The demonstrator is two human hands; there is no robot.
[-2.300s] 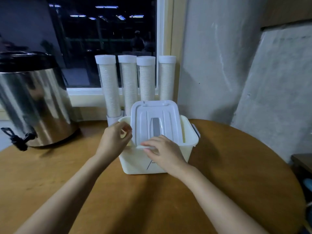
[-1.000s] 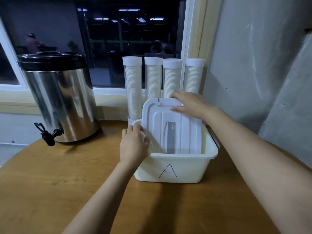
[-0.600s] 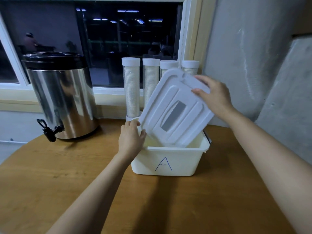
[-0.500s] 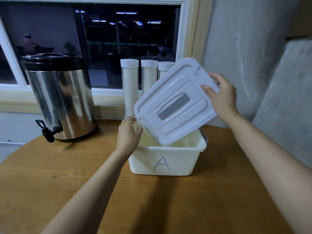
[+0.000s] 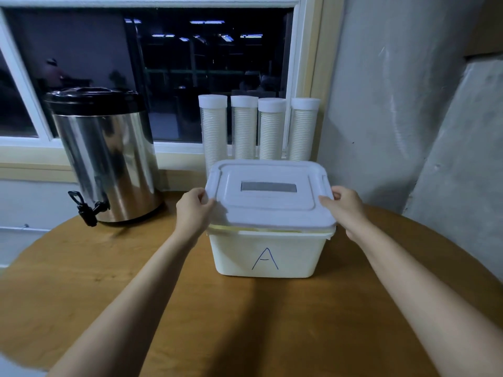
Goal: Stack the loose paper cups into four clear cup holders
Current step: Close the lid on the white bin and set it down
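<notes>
Cup holders (image 5: 244, 129) x4 packed w/ cups (image 5: 273, 134); L hand (image 5: 193, 210), R hand (image 5: 344, 208) grip lid (image 5: 269, 202) atop bin (image 5: 266, 254).

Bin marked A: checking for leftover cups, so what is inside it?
Nothing inside shows. The white lid lies across the bin, gripped at its ends by the left hand and right hand, covering the contents.
</notes>
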